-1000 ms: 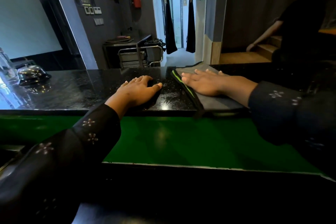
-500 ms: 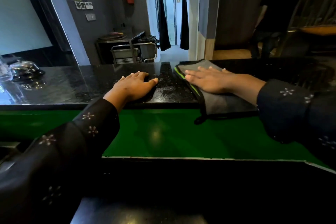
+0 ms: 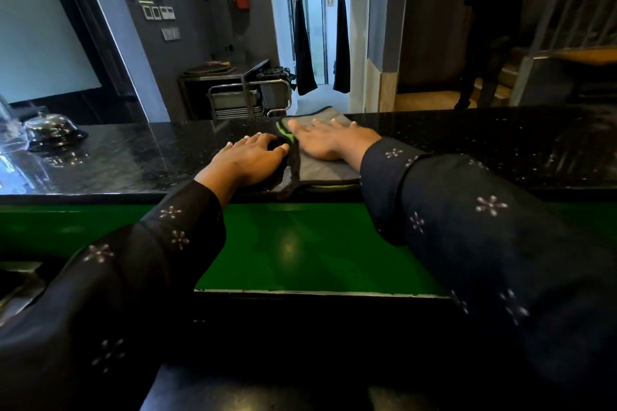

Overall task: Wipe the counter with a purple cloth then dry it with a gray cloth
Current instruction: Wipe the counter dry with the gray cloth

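Drying is advanced: gray cloth (image 3: 325, 167), pressed by flat right hand (image 3: 329, 140), is slid toward 9 o'clock, now meeting flat left hand (image 3: 248, 160) on counter (image 3: 133, 160).

Glossy black counter (image 3: 467, 140) bearing gray cloth (image 3: 329, 168), both hands, perhaps a service bell (image 3: 50, 130).

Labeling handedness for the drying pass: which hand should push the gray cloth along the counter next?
Right. The right hand lies flat on the gray cloth, fingers straight. The left hand rests on the bare black counter beside the cloth, not on it.
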`<action>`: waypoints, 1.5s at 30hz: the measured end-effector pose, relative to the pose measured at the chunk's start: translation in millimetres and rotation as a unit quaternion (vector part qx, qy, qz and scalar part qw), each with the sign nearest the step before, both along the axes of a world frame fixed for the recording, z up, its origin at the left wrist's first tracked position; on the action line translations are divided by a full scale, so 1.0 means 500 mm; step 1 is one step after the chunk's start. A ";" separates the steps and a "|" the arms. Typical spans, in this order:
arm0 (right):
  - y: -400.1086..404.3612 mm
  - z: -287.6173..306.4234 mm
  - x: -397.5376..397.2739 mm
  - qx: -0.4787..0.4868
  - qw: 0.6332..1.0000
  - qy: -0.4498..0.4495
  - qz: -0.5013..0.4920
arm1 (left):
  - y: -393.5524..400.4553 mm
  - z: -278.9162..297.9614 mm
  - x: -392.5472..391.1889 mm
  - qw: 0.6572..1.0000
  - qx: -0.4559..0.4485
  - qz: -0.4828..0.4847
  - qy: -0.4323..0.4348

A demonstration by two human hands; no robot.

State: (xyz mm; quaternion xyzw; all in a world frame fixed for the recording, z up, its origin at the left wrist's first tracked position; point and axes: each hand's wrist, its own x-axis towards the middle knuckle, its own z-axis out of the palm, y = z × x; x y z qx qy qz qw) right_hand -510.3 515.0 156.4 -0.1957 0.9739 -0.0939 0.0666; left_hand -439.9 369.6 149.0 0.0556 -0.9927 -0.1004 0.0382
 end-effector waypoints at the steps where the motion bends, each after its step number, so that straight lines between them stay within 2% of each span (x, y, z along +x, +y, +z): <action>1: 0.014 0.001 -0.016 -0.004 1.000 0.008 -0.022 | -0.001 0.001 0.004 1.000 0.002 -0.002 0.000; 5: 0.144 0.007 -0.052 -0.007 0.996 0.035 -0.077 | -0.003 0.004 0.008 1.000 0.001 -0.014 0.001; 8: 0.247 0.013 -0.044 0.007 0.993 0.013 -0.120 | -0.004 0.004 0.004 1.000 -0.009 -0.017 0.001; 10: 0.272 0.010 -0.008 0.025 0.993 0.011 -0.111 | -0.004 0.001 -0.003 1.000 -0.016 -0.013 0.002; 13: 0.281 -0.007 0.086 0.021 0.999 0.014 -0.028 | 0.000 -0.006 -0.013 1.000 -0.020 -0.005 0.000; 17: 0.252 0.000 0.104 0.027 0.999 -0.010 0.018 | 0.002 -0.008 -0.017 1.000 -0.019 0.000 -0.001; 20: 0.196 0.030 0.094 0.015 0.999 -0.019 -0.030 | 0.004 -0.003 -0.013 1.000 -0.006 0.003 -0.003; 24: 0.124 0.048 0.133 -0.066 0.993 -0.014 -0.096 | 0.009 0.001 -0.004 1.000 0.000 0.010 0.001; 27: 0.062 0.018 0.160 -0.051 0.998 -0.033 -0.019 | 0.002 -0.001 -0.007 1.000 -0.001 0.002 0.012; 29: 0.062 -0.006 0.179 0.000 0.999 0.006 0.046 | -0.003 -0.002 -0.008 1.000 0.005 -0.008 0.002; 31: 0.100 -0.018 0.193 0.005 0.997 0.043 0.060 | -0.005 -0.004 -0.007 1.000 -0.003 -0.012 -0.005; 35: 0.164 -0.007 0.167 0.012 1.000 0.025 0.006 | -0.001 -0.005 -0.003 1.000 0.001 -0.010 0.015; 39: 0.123 0.014 0.119 0.016 0.997 0.000 -0.069 | 0.003 0.005 0.006 0.999 0.029 -0.014 0.019; 43: 0.062 0.016 0.131 0.022 0.996 -0.003 -0.089 | -0.014 0.019 0.041 0.977 0.182 -0.037 0.101; 44: 0.056 0.013 0.149 0.025 0.997 0.000 -0.073 | -0.028 0.024 0.057 0.975 0.176 -0.049 0.124; 45: 0.054 0.007 0.171 0.027 0.998 0.008 -0.053 | -0.049 0.029 0.077 0.980 0.132 -0.069 0.134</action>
